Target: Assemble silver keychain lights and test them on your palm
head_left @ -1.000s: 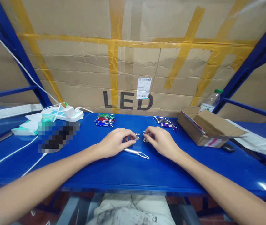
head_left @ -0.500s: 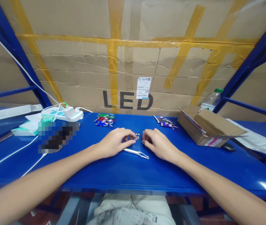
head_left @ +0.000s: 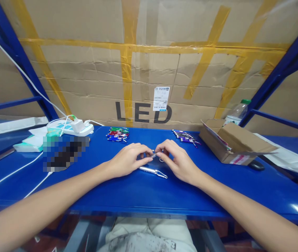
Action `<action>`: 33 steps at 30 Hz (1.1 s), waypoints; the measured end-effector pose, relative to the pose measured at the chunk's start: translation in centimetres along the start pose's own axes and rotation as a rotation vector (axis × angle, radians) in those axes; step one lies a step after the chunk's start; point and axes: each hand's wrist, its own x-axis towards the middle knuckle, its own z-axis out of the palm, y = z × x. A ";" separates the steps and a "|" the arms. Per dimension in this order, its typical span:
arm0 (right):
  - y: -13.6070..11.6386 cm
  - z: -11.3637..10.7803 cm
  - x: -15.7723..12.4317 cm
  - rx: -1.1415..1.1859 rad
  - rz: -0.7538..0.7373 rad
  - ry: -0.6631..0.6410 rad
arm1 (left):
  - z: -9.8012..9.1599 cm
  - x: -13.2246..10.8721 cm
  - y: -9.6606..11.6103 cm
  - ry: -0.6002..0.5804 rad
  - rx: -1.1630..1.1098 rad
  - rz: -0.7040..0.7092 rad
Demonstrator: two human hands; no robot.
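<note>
Left hand (head_left: 128, 159) pinching small shiny part (head_left: 153, 155); right hand (head_left: 179, 161), fingers pinched at its right end. Silver pen (head_left: 149, 170) nearer, on desk (head_left: 143, 196).

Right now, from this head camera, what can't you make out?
In the head view:
Small shiny piece: shape partly covered by the left hand and right hand.
Silver metal pen: one end hidden behind the left hand.
Open brown cardboard box: bottom hidden by its own sides.
White paper label: fine print too small.
</note>
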 end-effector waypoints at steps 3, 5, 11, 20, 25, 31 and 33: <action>0.4 0.1 0.0 -0.024 0.005 -0.013 | 0.1 0.0 -0.1 0.007 -0.001 0.015; 0.6 0.1 -0.1 -0.029 0.015 -0.010 | 0.1 0.0 -0.2 0.021 -0.001 0.028; 1.0 0.0 -0.1 0.002 0.018 0.014 | -0.2 0.1 0.1 0.031 0.037 0.040; 0.7 -0.1 -0.2 -0.038 -0.058 0.033 | -0.2 0.0 0.2 0.012 0.010 0.004; 0.7 0.0 -0.4 -0.066 -0.080 0.044 | -0.2 0.2 0.5 -0.023 -0.097 -0.061; 0.7 -0.1 -0.5 -0.114 -0.141 0.064 | 0.3 0.5 0.6 -0.076 -0.391 -0.250; 0.5 -0.2 -0.5 -0.137 -0.163 0.070 | 0.5 0.6 0.6 -0.081 -0.448 -0.271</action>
